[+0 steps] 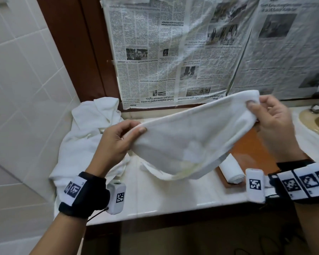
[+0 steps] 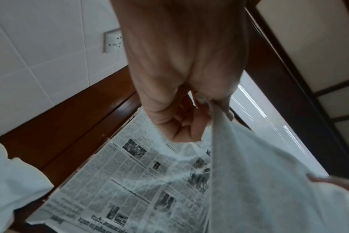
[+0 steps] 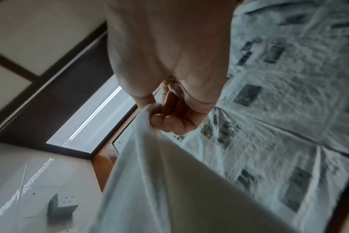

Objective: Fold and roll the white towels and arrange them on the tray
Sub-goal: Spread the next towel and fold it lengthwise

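Mostly hidden: tray (image 1: 254, 144) beneath towel (image 1: 182, 142) stretched between hands (image 1: 116, 142).

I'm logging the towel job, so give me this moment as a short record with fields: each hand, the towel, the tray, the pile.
left hand: pinches the towel's left end
right hand: pinches the towel's right end
held towel: stretched between both hands above the counter, sagging in the middle
tray: brown, with one rolled towel on it
towel pile: crumpled, on the counter's left end
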Tool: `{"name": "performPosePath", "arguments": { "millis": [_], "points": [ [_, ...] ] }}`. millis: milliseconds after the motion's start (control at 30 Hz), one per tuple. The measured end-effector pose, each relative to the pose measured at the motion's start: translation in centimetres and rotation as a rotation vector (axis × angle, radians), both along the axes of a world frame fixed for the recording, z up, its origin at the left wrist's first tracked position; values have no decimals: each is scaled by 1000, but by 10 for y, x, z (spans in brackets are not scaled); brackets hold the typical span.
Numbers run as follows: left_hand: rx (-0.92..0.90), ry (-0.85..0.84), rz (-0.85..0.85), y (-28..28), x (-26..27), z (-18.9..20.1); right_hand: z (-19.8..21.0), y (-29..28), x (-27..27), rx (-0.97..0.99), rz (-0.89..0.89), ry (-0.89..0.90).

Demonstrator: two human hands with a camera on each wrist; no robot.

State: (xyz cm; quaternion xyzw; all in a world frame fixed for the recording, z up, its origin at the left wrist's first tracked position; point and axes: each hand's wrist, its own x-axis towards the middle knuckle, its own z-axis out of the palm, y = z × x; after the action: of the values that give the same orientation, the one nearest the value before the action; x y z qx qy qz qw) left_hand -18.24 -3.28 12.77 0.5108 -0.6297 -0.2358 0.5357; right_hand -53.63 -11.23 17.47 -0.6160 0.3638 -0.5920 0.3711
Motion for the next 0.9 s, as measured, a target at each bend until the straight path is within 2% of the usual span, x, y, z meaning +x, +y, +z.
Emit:
{"name": "performPosePath", "arguments": {
  "millis": [67,133,367,433,500,567,667,733,800,900],
  "points": [
    [30,-54,-1,-4,5,-9,-19,0,11,71,8,62],
    [114,-183,18,-14,11,-37,-48,-6,22,146,22,216],
    [476,-376,39,-40,-9,-183,-210,-16,53,385,48,1021],
    [532,-454,15,-44,-21,-208,-246,-12,58,479,108,1147],
    [572,-509,-32,-48,-30,-226,-270,-7,61,536,150,1151],
    [633,-608,-91,-48,-35,-239,-280,1,62,538,163,1081],
    [701,-710,-94,-32,-37,-245,-284,14,51,549,224,950],
    [759,-740,-129,-15,-35,-240,-280,26,40,585,344,953],
    [836,-773,-266,5,-32,-226,-273,37,29,658,489,955],
    [911,-727,-412,32,-26,-191,-254,43,11,735,575,814]
  ]
}}
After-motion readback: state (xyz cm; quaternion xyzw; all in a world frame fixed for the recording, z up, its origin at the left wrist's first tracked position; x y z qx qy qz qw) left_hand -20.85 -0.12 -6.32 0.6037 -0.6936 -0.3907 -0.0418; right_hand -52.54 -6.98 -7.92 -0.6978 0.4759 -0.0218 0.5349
